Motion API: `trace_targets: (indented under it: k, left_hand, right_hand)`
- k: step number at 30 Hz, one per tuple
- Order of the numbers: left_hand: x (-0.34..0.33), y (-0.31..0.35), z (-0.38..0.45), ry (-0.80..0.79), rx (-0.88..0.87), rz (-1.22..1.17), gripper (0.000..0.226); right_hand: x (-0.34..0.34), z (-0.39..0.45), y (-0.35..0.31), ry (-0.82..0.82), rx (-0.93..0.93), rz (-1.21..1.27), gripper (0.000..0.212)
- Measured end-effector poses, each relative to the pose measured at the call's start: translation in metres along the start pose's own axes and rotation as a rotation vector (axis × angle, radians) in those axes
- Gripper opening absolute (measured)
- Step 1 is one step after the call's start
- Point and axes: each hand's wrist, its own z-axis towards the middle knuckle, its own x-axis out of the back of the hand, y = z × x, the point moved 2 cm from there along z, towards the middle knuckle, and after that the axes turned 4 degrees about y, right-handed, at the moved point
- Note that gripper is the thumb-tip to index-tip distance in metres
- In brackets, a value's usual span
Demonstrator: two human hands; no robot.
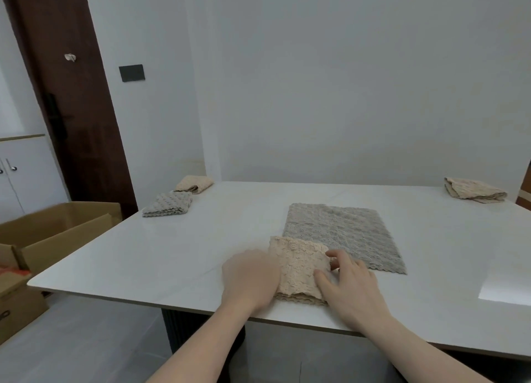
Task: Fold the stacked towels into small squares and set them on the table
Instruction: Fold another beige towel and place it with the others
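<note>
Cardboard boxes, brown, open-topped (57, 230): on the floor beside the table's left edge. Not part of the work.

Small grey folded towel, knobbly weave (168, 204): far left corner of the white tabletop (172, 253), lying flat. Judged finished.

Small beige folded towel, same weave (194, 183): just behind the grey one, nearly touching it. Judged finished.

Left hand (250, 279): blurred; it lies palm down at the left edge of the towel being worked, fingers apparently flat and together. Whether it presses or pinches the cloth cannot be told.

Beige folded towel in hand, several layers thick (298, 267): near the table's front edge, directly between the two hands. Its long axis runs away from the person, slightly longer than wide. Its far right corner overlaps the grey towel beneath.

Right hand (350, 282): fingers spread, thumb resting on the towel's right side, fingertips curled at the right edge as if pinching the layers there.

Large grey towel, unfolded, flat rectangle (344, 236): centre of the table, behind and right of the hands, long axis also running away from the person. Judged next in line; the right hand is nearer.

Beige loosely folded pile (474, 190): far right corner, well apart from the rest.

Judgement: both hands flank the beige piece evenly, so either a last fold or a lift aside suits it.
</note>
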Motion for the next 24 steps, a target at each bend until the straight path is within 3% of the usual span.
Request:
trace_targets:
  k: [3, 6, 12, 16, 20, 24]
  left_hand:
    - [-0.001, -0.002, 0.001, -0.002, -0.008, -0.090, 0.016]
    - [0.000, -0.005, 0.002, 0.002, -0.001, -0.139, 0.010]
    - [-0.004, -0.003, 0.002, -0.035, 0.005, -0.059, 0.058]
    - [-0.007, -0.008, 0.003, -0.084, 0.037, -0.167, 0.052]
    - [-0.002, -0.007, 0.002, -0.136, 0.177, -0.325, 0.053]
    - [0.020, 0.010, 0.004, -0.199, 0.283, -0.343, 0.054]
  right_hand:
    - [0.003, 0.000, -0.002, -0.024, 0.001, 0.041, 0.047]
    - [0.006, 0.000, -0.004, -0.049, -0.001, 0.079, 0.049]
    - [0.008, 0.004, -0.002, -0.069, -0.009, 0.157, 0.050]
    - [0.002, 0.006, 0.002, -0.083, -0.019, 0.177, 0.059]
    - [0.002, 0.010, 0.001, -0.115, -0.054, 0.175, 0.070]
    - [0.005, 0.013, -0.003, -0.225, -0.140, 0.164, 0.079]
